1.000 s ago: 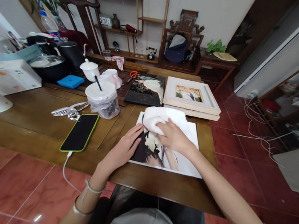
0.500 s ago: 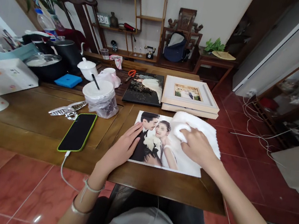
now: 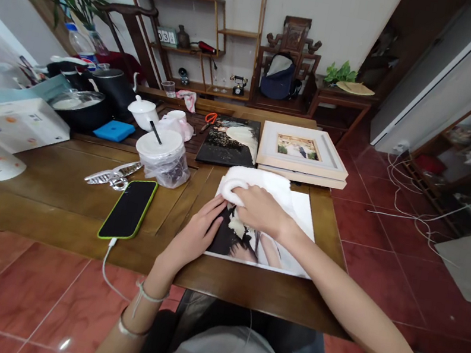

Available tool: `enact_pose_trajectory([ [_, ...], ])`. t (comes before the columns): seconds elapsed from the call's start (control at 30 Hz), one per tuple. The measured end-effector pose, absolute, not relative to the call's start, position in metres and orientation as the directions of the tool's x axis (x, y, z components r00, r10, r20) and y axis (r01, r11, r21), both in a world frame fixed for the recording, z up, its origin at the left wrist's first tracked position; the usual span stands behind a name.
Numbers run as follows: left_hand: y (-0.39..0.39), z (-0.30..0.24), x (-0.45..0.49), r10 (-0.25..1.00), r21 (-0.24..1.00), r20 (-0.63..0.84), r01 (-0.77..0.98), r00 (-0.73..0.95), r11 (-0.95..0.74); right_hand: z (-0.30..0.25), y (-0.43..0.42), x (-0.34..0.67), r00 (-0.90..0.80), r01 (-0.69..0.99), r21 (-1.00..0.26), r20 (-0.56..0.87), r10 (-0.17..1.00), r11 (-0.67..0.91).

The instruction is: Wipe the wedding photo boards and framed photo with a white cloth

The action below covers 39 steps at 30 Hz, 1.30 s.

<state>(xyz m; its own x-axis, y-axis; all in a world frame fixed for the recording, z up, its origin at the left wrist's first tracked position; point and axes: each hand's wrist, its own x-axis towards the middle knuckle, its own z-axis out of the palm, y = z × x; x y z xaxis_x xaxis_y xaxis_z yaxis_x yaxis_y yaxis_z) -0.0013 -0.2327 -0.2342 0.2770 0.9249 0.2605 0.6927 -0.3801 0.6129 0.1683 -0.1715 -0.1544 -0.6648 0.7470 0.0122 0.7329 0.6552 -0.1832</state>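
A printed photo of a couple lies flat near the table's front edge. My left hand rests on its left side, fingers stretched out and flat. In my right hand is a bunched white cloth, pressed onto the upper left of the photo. Cloth and hand cover the upper part of the picture, and the right fingertips are partly hidden in the folds. Past the cloth lie a dark photo panel and a pale frame with a small picture.
Left of the photo are a phone on a white cable, metal scissors and a lidded cup with a straw. Orange-handled scissors lie farther back. A white box and dark kettle stand at left.
My right hand has carried the white cloth leftward across the photo, from its right side to the upper left. The left hand stays on the left edge. The view has shifted slightly.
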Motion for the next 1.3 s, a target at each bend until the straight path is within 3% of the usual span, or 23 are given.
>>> enact_pose_trajectory([
  [0.4, -0.233, -0.234, -0.001, 0.92, 0.619, 0.261, 0.681, 0.293, -0.393, -0.16, -0.185, 0.28, -0.475, 0.872, -0.147, -0.021, 0.88, 0.467],
  [0.5, -0.232, -0.235, -0.001, 0.917, 0.615, 0.267, 0.681, 0.295, -0.398, -0.161, -0.201, 0.275, -0.507, 0.852, -0.171, -0.037, 0.861, 0.494],
  [0.7, -0.232, -0.236, -0.002, 0.919, 0.611, 0.254, 0.687, 0.301, -0.394, -0.159, -0.29, 0.26, -0.66, 0.721, -0.375, -0.114, 0.743, 0.583],
  [0.83, -0.232, -0.235, -0.002, 0.922, 0.606, 0.239, 0.694, 0.305, -0.387, -0.155, -0.316, 0.262, -0.715, 0.665, -0.428, -0.128, 0.688, 0.612],
  [1.03, -0.232, -0.233, -0.002, 0.921, 0.609, 0.236, 0.691, 0.31, -0.389, -0.15, -0.255, 0.271, -0.621, 0.775, -0.273, -0.162, 0.767, 0.57],
  [1.3, -0.232, -0.234, -0.002, 0.919, 0.597, 0.235, 0.699, 0.316, -0.393, -0.181, -0.176, 0.27, -0.635, 0.741, -0.211, 0.085, 0.767, 0.637],
])
